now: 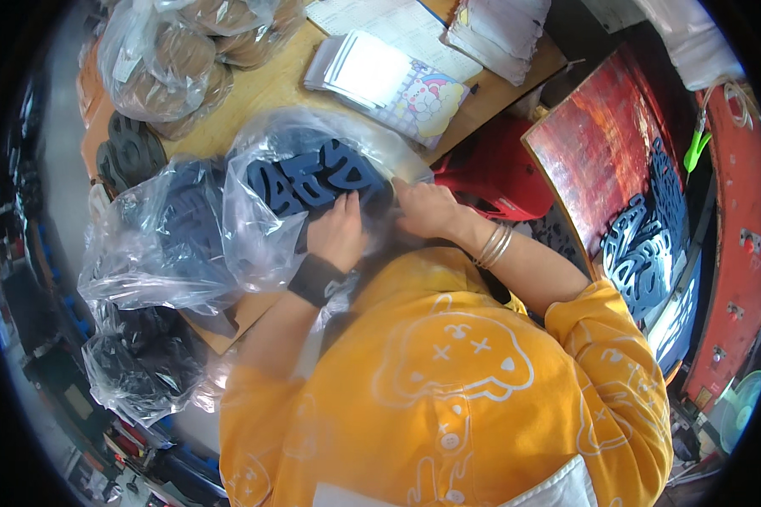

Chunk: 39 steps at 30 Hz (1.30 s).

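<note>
A person in a yellow printed shirt (448,397) bends over a wooden worktable (271,84), both hands at a clear plastic bag (313,169) stuffed with dark blue cut-out pieces (325,177) that lies at the table's near edge. The left hand (338,232), above a black wristband (317,279), lies flat on the near side of the bag with fingers curled onto the film, apparently steadying the load; whether it pinches the plastic cannot be told from this angle. The right hand (427,209), bangles (493,247) at the wrist, grips the bag's right end with fingers closed on gathered film, probably where its mouth is. Just left of it a second bag of dark pieces (161,237) leans against the first, and a third bag (139,363) sags below the table edge at near left, crowding that side. To the right, a red cap-like object (499,177) lies beside the right hand, and beyond it a red-stained slanted board (600,152) carries a loose heap of blue-grey cut-outs (647,237), boxing in the right side. Farther across the table sit a stack of white sheets topped by a pastel cartoon-print pouch (423,97), more papers, and at far left bags of brown round pieces (177,59), with a pile of black pieces (131,152) at the table's left edge.
</note>
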Each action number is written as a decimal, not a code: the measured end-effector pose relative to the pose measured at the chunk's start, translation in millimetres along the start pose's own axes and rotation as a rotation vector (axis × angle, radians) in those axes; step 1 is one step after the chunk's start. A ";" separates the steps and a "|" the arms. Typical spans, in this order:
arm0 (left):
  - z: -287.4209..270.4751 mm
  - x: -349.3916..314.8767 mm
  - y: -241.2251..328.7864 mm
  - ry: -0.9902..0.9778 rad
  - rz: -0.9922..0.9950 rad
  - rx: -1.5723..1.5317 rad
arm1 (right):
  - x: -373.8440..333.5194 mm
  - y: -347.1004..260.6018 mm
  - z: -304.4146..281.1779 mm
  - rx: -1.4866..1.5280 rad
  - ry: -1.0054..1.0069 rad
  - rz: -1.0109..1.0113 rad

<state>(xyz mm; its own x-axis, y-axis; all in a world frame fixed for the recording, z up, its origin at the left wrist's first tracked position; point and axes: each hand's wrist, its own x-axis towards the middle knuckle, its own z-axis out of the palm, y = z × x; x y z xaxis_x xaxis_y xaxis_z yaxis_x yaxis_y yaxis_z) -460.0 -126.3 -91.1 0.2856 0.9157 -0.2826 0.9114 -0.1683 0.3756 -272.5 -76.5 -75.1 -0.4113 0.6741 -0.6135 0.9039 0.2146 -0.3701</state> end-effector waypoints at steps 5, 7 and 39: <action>-6.0 17.4 0.2 -0.033 0.088 0.248 | -20.3 7.9 6.7 -0.599 0.070 -0.254; -14.7 18.0 3.7 -0.098 0.084 0.258 | -28.6 8.4 9.9 -0.697 0.035 -0.301; 10.0 14.1 1.5 0.120 0.061 0.246 | 21.5 14.9 28.4 0.211 -0.072 -0.210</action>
<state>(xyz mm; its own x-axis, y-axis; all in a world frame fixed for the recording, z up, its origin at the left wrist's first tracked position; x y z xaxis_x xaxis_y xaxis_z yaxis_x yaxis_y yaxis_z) -451.6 -117.4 -103.3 0.3183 0.9355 -0.1536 0.9423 -0.2946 0.1589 -271.3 -78.9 -113.6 -0.6004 0.5774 -0.5533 0.7570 0.1871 -0.6261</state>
